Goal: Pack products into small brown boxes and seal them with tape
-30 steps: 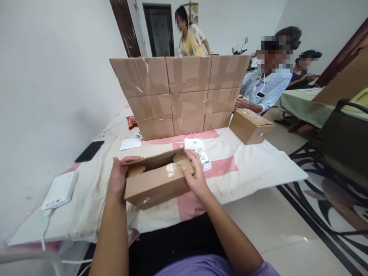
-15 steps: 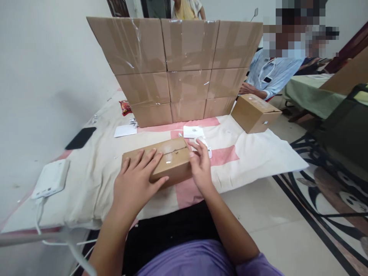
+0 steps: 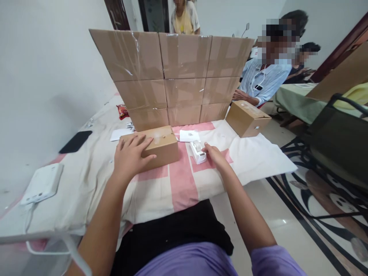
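A closed brown cardboard box (image 3: 162,151) lies on the cloth-covered table in front of me, with shiny tape on its top. My left hand (image 3: 130,155) rests on the box's left part, fingers spread over the top and thumb over the near side. Right of the box stands a white tape dispenser (image 3: 198,153) with a roll of clear tape. My right hand (image 3: 214,155) is at the dispenser's right side, fingertips close to it and fingers partly stretched; whether they touch it I cannot tell. Behind the dispenser lies a white paper (image 3: 189,135).
A wall of taped cardboard panels (image 3: 184,92) stands behind. Another cardboard box (image 3: 248,119) sits at the right, near a seated person in a blue shirt (image 3: 264,78). At the left are a black phone (image 3: 76,142), a white power bank (image 3: 43,182) and a red packet (image 3: 122,112).
My right hand has left the box's right end and moved right to the tape dispenser. The box has shifted away and left, with my left hand still on it.
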A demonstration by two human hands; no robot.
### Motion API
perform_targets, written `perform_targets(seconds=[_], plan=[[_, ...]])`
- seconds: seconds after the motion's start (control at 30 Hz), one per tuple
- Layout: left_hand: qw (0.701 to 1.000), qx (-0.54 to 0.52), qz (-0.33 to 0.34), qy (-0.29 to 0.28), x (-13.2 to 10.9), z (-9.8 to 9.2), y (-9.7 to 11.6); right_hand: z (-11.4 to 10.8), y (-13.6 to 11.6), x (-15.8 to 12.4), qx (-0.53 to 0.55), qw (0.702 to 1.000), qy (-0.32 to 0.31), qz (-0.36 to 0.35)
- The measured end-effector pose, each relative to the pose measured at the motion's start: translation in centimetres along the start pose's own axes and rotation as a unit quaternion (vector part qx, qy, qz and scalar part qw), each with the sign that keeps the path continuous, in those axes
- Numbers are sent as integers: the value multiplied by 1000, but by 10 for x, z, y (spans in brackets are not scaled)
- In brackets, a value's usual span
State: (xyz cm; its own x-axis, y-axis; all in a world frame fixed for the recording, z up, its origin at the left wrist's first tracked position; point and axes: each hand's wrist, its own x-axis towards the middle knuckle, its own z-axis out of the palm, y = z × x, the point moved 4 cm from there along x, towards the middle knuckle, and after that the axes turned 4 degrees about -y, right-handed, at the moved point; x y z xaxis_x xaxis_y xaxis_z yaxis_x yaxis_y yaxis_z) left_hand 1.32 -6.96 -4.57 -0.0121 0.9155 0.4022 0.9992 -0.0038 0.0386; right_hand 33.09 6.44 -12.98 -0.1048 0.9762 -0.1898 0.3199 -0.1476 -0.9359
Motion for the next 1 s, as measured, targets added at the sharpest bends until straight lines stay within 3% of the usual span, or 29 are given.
perform_targets(seconds=[0.07,0.13,0.17,0.23,0.3,0.37,0.47,0.57,0.77,1.0], plan=[[991,-26,45,121,-6,3,11,0,-5,3,-4,1000,-12,15],[964,-84,124,221,-13,8,39,-1,-8,4,-10,999,-15,27],[947,-122,170,245,-14,13,57,-2,-8,5,-13,999,-15,30],[929,-166,273,186,-6,33,102,-2,-8,5,-15,999,-19,31],[940,-196,272,66,15,62,137,-2,-6,5,-12,999,-22,27],[942,-235,237,-29,39,92,158,-3,-4,4,-7,999,-18,26],[939,-285,173,-85,65,125,162,-4,-2,5,5,1000,-15,25],[935,-308,159,-77,69,141,156,0,-2,6,20,999,-27,27],[922,-350,143,-82,63,155,153,20,-7,1,41,998,-34,16],[921,-352,148,-79,65,158,150,18,-30,-21,-2,994,44,-96]])
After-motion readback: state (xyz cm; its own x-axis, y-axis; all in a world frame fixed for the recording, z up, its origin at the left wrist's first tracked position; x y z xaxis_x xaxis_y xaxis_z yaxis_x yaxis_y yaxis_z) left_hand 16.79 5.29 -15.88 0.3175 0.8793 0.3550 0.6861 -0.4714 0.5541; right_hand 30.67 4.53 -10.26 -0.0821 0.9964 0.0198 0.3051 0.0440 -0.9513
